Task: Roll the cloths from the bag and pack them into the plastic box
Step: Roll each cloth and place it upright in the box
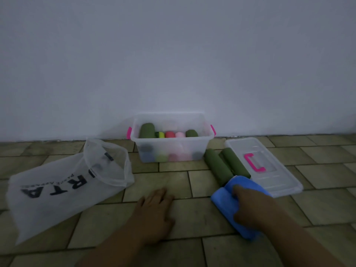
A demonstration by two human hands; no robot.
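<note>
With several rolls already in the plastic box (172, 140), packing part done. Right of box: two green rolls (225, 165) unpacked, right hand (250, 206) clamped on blue roll (234, 204). Left hand (154, 212) flat, fingers together; bag (57, 189) contents unclear.

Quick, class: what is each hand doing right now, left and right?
Left hand: open, flat on the floor tiles, holding nothing.
Right hand: closed on the blue rolled cloth.
</note>
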